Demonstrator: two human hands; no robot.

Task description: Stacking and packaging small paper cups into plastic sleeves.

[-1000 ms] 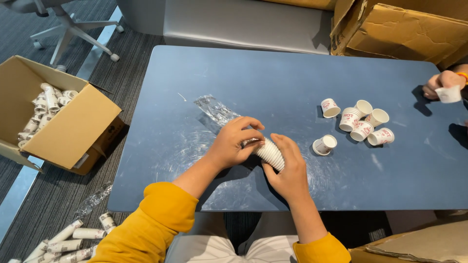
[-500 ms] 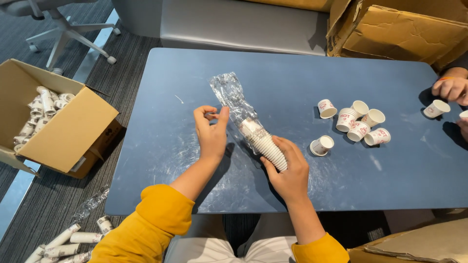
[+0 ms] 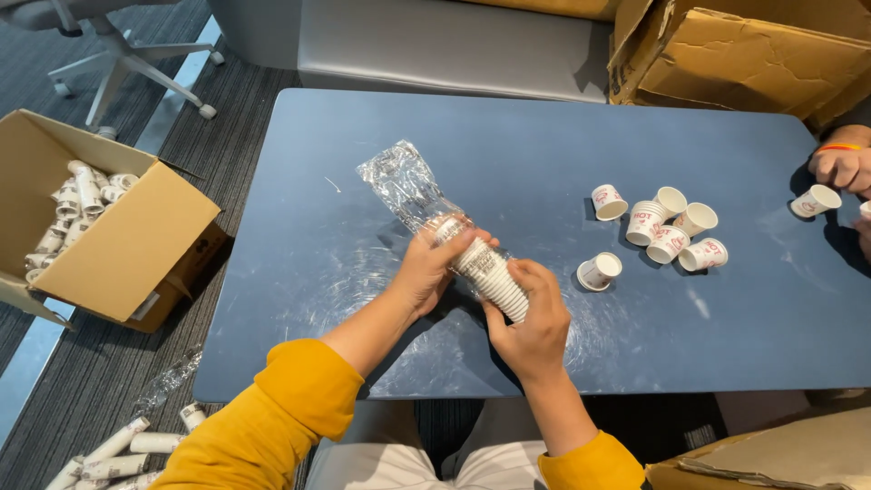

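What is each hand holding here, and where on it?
Both hold one stack of paper cups: the right hand grips its lower end, the left hand its upper end, where the clear plastic sleeve trails off.

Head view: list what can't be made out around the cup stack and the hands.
- Stack of paper cups: its count is hidden by the left hand, the right hand and the clear plastic sleeve.
- Co-worker's hand: cut off by the right edge.
- Open cardboard box: its flap hides part of what it holds.
- Cup sleeves on the floor: cut off by the bottom edge.
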